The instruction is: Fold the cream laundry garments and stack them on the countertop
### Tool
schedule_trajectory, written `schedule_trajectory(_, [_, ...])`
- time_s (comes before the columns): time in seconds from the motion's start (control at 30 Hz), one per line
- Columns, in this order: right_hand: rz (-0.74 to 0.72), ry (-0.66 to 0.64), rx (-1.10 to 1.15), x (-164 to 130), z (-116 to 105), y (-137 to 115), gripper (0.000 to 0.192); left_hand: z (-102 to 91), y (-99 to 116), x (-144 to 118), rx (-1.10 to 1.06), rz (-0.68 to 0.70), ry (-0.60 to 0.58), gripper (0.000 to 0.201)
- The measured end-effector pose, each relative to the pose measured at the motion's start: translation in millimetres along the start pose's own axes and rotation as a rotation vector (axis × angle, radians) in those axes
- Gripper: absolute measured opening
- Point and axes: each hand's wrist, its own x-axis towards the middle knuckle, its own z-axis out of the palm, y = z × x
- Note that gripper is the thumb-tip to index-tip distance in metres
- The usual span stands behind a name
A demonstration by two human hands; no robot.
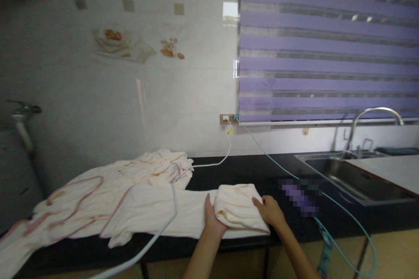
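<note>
A long white cloth with a pink trim line lies along the dark counter, its right end folded over into a thick pad. My left hand is at the pad's left edge, thumb up, the other fingers mostly hidden by the cloth. At the pad's right edge my right hand grips the fabric, fingers curled. Farther left, the cloth runs into a rumpled heap of white fabric with pink edging. Across the cloth passes a thick white cord.
The white cord leads to a wall socket, as does a thin teal cable that loops down at the right. A blurred purple object lies right of my hand. Beyond it are a steel sink, a curved faucet and a white board.
</note>
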Motion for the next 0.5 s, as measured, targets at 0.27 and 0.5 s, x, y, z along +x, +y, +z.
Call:
schedule_trajectory(0.27, [-0.013, 0.017, 0.023, -11, -3, -3, 0.044, -53.1, 48, 1, 0.045, -0.219, 0.085, 0.075])
schedule_trajectory(0.5, [-0.069, 0.178, -0.113, -28, -9, -27, 0.047, -27.7, 51, 7, 0.645, 0.128, 0.327, 0.074])
